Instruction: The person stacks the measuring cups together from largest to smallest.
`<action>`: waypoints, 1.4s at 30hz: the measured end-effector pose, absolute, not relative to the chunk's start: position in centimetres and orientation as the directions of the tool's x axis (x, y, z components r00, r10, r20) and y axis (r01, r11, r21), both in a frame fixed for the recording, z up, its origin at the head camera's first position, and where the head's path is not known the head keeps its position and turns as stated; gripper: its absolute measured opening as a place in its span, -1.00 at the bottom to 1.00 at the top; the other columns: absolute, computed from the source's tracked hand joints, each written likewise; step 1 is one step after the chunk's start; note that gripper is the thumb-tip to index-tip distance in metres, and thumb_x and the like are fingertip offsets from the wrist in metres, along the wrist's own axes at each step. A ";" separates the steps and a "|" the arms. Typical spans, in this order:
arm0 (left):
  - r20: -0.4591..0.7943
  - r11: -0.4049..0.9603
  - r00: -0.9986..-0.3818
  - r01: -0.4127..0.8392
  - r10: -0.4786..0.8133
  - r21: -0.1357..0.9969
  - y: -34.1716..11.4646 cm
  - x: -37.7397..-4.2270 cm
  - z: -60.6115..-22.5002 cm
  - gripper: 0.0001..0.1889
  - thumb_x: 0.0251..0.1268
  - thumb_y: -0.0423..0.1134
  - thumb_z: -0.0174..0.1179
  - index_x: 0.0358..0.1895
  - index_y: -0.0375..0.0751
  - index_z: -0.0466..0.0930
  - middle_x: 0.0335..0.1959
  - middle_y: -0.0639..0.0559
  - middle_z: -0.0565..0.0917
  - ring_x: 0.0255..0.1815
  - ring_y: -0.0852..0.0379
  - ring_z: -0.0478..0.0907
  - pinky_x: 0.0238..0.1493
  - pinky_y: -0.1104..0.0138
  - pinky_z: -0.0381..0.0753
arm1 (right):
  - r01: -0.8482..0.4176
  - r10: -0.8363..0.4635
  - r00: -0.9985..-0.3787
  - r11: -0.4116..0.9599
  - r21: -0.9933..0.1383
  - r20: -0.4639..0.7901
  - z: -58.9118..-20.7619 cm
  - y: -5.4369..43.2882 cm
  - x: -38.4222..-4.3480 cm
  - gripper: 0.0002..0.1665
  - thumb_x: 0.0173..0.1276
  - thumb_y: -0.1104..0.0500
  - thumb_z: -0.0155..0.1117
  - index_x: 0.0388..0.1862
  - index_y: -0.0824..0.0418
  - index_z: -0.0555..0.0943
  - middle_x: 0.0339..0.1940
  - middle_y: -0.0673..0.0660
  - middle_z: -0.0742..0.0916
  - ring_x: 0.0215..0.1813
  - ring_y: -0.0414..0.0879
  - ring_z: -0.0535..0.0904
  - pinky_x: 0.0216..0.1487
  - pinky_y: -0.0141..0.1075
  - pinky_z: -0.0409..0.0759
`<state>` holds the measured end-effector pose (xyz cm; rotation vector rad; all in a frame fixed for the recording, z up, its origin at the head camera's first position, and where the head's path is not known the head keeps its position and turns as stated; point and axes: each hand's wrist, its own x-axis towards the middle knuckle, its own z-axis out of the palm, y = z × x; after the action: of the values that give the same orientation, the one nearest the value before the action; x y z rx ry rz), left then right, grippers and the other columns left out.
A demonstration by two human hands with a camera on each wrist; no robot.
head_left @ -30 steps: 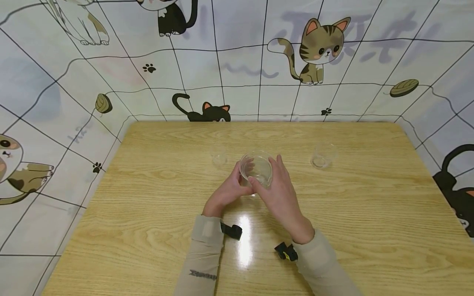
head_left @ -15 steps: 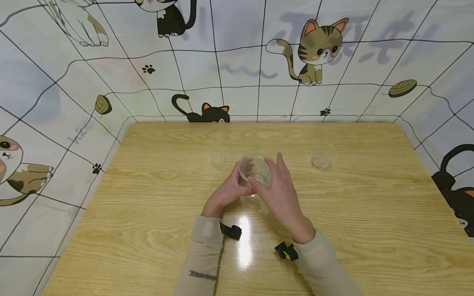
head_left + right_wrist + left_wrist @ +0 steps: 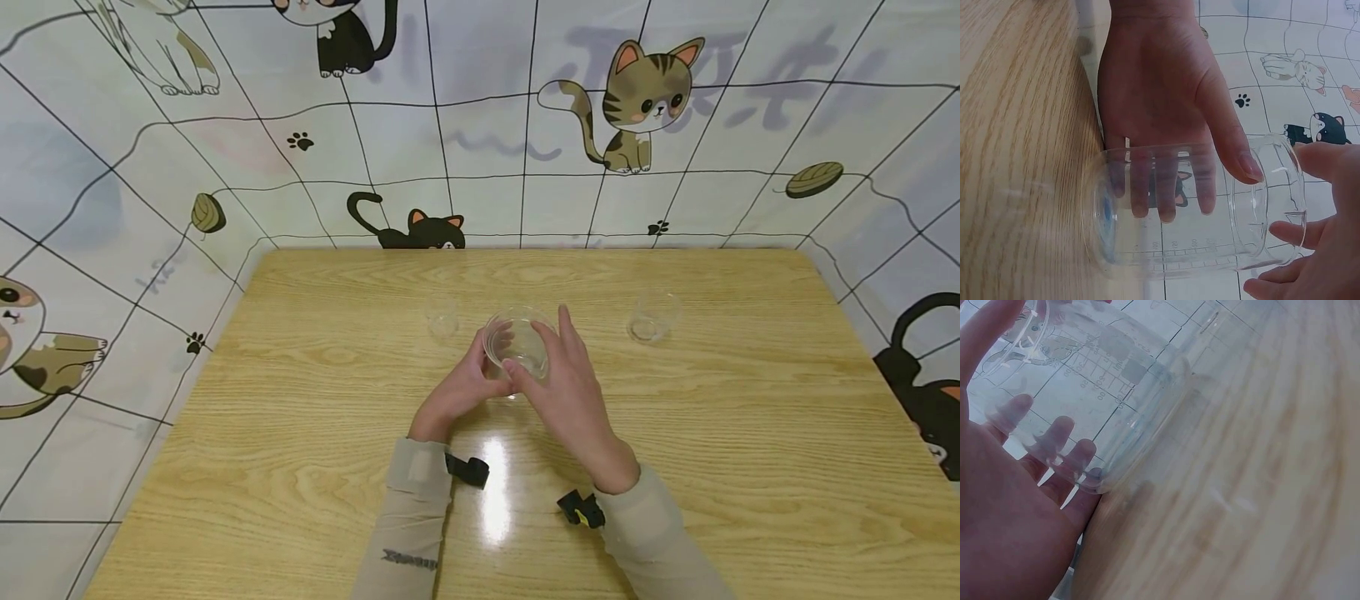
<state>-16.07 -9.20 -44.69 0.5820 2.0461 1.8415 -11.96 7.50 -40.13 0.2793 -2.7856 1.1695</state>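
A clear glass beaker (image 3: pixel 522 348) with printed volume marks stands upright on the wooden table between both hands. My left hand (image 3: pixel 459 390) wraps its left side, fingers behind the glass and thumb in front, as the right wrist view also shows. At the rim, my right hand (image 3: pixel 567 402) grips with thumb and fingers, one finger sticking out straight. The right wrist view shows a doubled rim on the beaker (image 3: pixel 1172 240); whether a second vessel is nested inside, I cannot tell. A bluish patch shows at its base.
Two smaller clear glass vessels stand farther back: a faint one (image 3: pixel 442 321) to the left and another (image 3: pixel 651 323) to the right. The wooden table (image 3: pixel 300 417) meets a cat-patterned backdrop (image 3: pixel 487 142) at its far and side edges.
The right hand's fingers have shifted slightly at the rim, with the straight finger a little higher. The left hand and the beaker stay in place.
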 end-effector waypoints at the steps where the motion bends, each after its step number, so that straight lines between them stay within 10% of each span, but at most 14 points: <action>1: 0.028 0.083 -0.864 0.080 0.503 0.993 -9.2 -16.1 -44.7 -0.10 -0.03 -0.26 0.32 0.36 0.05 -0.08 0.32 -0.20 0.10 0.35 0.04 0.00 0.29 0.11 -0.05 | -0.218 -0.132 -0.976 0.683 -0.697 0.176 -40.1 7.6 -12.0 -0.17 0.18 -0.36 -0.01 0.31 0.06 0.22 0.44 0.05 -0.12 0.40 0.09 -0.13 0.09 0.26 0.15; 12: 0.026 0.087 -0.886 0.075 0.463 0.993 -9.1 -16.9 -47.1 -0.02 -0.14 -0.11 0.40 0.32 0.32 -0.10 0.28 0.09 0.17 0.31 0.26 0.05 0.29 0.18 -0.04 | -0.276 -0.131 -0.959 0.635 -0.721 0.252 -40.0 8.3 -12.4 -0.18 0.26 -0.24 -0.02 0.39 0.05 0.03 0.43 -0.01 -0.05 0.40 0.01 -0.12 0.16 0.18 0.12; 42: 0.022 0.066 -0.885 0.059 0.464 0.996 -9.1 -16.7 -46.4 -0.03 -0.13 -0.18 0.40 0.32 0.27 -0.08 0.31 0.00 0.16 0.33 0.13 0.06 0.29 0.18 -0.03 | -0.178 -0.011 -0.977 0.584 -0.792 0.211 -39.6 12.1 -13.7 -0.22 0.32 -0.22 -0.09 0.41 -0.01 -0.03 0.38 0.07 0.19 0.36 0.05 0.06 0.21 0.10 0.10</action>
<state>-16.67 -9.09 -46.40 0.5256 2.0460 1.8872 -13.68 12.10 -39.60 0.1585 -2.6294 1.3453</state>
